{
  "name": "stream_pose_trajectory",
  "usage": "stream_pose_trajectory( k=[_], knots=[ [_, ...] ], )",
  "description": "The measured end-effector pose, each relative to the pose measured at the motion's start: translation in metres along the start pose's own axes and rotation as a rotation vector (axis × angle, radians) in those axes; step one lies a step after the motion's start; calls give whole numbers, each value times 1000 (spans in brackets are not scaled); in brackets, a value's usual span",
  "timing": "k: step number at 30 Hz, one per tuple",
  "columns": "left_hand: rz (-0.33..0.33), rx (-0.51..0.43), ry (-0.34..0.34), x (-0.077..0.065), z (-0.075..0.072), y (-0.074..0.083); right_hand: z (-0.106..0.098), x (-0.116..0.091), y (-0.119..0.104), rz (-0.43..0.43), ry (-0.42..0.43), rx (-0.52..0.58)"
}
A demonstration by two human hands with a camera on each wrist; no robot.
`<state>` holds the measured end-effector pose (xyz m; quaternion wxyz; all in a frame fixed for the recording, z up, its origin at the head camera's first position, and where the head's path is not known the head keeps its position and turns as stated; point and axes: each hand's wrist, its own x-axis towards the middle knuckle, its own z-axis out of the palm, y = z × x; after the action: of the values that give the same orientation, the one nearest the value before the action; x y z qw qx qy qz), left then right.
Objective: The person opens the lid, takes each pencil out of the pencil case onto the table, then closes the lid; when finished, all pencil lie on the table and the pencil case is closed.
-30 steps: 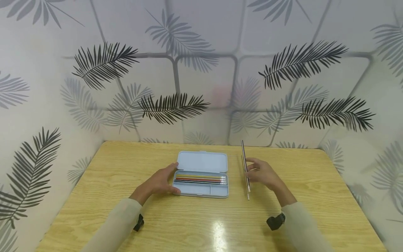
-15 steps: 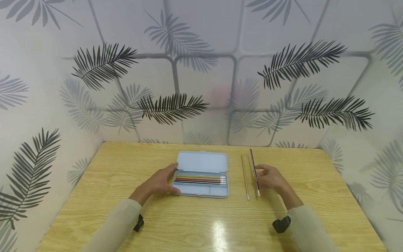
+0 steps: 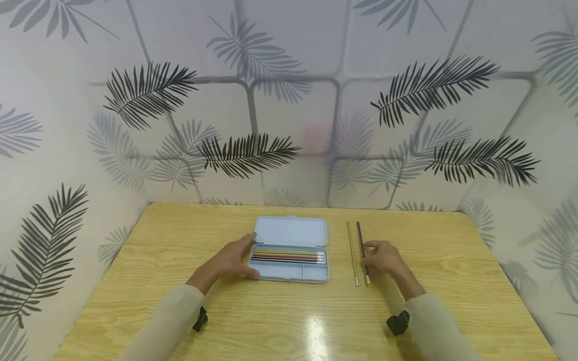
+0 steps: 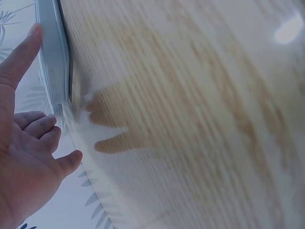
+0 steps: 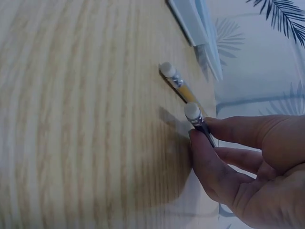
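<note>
A pale blue pencil case (image 3: pixel 276 271) lies with its lid (image 3: pixel 291 231) folded back. In its rear compartment are several pencils (image 3: pixel 286 256), yellow, red and black, their eraser ends to the right. My left hand (image 3: pixel 232 258) is spread at the case's left end, thumb at the front corner and a finger by the lid's edge. To the right of the case, a yellow pencil (image 3: pixel 352 255) rests on the table, pointing away from me. Beside it, my right hand (image 3: pixel 383 258) pinches a dark pencil (image 5: pixel 192 111) between thumb and fingers, roughly parallel to the yellow one.
The wood-grain table (image 3: pixel 271 321) reaches back to a wall (image 3: pixel 311 180) with a leaf pattern. A narrow strip of tabletop separates the case from the yellow pencil. Each wrist carries a black camera, such as the right one (image 3: pixel 398 323).
My right hand has moved the dark pencil right, off the yellow one, then down and slightly back left beside it. The left hand and the case have stayed put.
</note>
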<state>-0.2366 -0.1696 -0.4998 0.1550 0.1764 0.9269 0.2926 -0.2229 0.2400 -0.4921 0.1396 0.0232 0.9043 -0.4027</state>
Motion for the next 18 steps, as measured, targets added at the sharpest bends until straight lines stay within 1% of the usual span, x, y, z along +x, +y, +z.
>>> stream_pose_trajectory(
  k=[4, 7, 10, 13, 15, 18],
  knots=[
    [-8, -1, -1, 0, 0, 1, 3, 3, 0, -6, 25, -148],
    [-13, -4, -2, 1, 0, 1, 3, 4, -1, -5, 24, -192],
    [-16, 3, -5, 2, 1, 1, 0, 4, -4, -20, 50, -215],
    [-19, 9, -7, 2, 1, 1, -3, 7, -7, -56, 91, -211],
    [-24, 9, -6, 1, 0, 2, -2, 10, -12, -107, 99, -139],
    [-34, 6, -9, 1, 0, 2, 6, 14, -21, -218, 63, -13]
  ],
)
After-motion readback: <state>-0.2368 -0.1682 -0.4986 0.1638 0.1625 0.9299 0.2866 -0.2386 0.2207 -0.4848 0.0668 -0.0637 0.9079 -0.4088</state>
